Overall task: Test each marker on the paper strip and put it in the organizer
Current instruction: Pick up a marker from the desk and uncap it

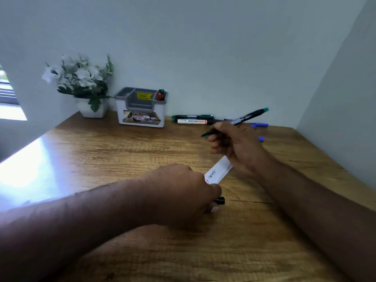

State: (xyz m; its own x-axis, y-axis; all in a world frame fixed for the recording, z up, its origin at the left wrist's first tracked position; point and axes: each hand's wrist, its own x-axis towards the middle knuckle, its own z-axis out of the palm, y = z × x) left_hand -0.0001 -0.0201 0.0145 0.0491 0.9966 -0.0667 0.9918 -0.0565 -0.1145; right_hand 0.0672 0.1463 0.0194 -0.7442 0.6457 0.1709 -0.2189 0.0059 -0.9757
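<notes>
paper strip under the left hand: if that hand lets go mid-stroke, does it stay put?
Probably not. The strip looks thin and narrow, so likely light and floppy, and apt to slide on the smooth desk. The left hand rests on its near end, seemingly anchoring it.

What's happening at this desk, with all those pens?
A person is trying out markers on a paper strip. The right hand holds an uncapped green-ended marker above the strip, its tip off the paper. The left hand pins the strip's near end and grips a black cap. The strip already bears scribbles. One red marker stands in the organizer by the wall; more markers lie on the desk beside it.
</notes>
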